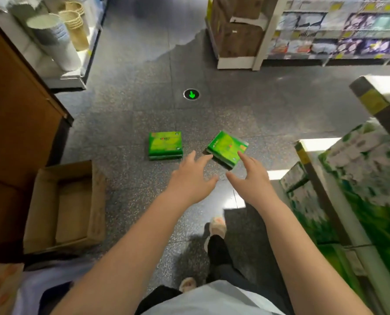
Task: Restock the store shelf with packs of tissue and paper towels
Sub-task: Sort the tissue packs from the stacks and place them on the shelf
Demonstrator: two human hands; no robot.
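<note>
Two green tissue packs lie on the grey floor ahead of me. The left pack [165, 145] sits square, and the right pack [227, 148] is turned at an angle. My left hand [190, 178] is stretched forward with fingers spread, its fingertips just short of the right pack's near left corner. My right hand [249, 178] is also open, with one fingertip at the pack's near right edge. Neither hand holds anything. The shelf [339, 192] at my right carries large green and white paper packs.
An open cardboard box [66, 208] lies on the floor at my left beside a tall brown carton [14, 123]. A green arrow marker [191, 94] is set in the floor. Shelves with baskets [73, 21] and packaged goods [339, 35] stand farther off. My feet are below.
</note>
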